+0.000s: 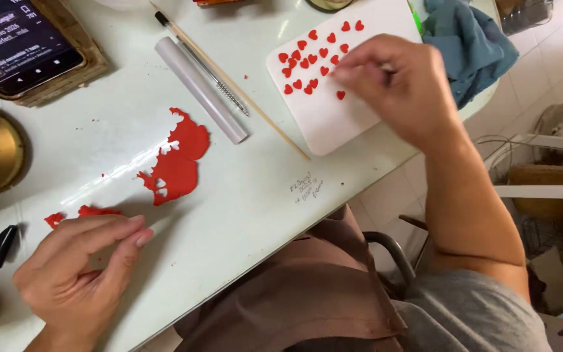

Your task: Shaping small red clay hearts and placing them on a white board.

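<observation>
While right hand [392,81] overhangs white board [333,124] edge, left hand [76,267] near table [255,195] edge

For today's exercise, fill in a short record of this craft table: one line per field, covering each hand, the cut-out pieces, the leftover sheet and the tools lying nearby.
Right hand: right hand over the white rectangular board, fingertips at the small red heart cut-outs
Left hand: left hand resting on the white table, beside small red scraps
Leftover sheet: flat red sheet with heart-shaped holes, on the table
Tools: white cylindrical roller, thin wooden stick, pen-like metal tool
Other: blue cloth, phone
</observation>
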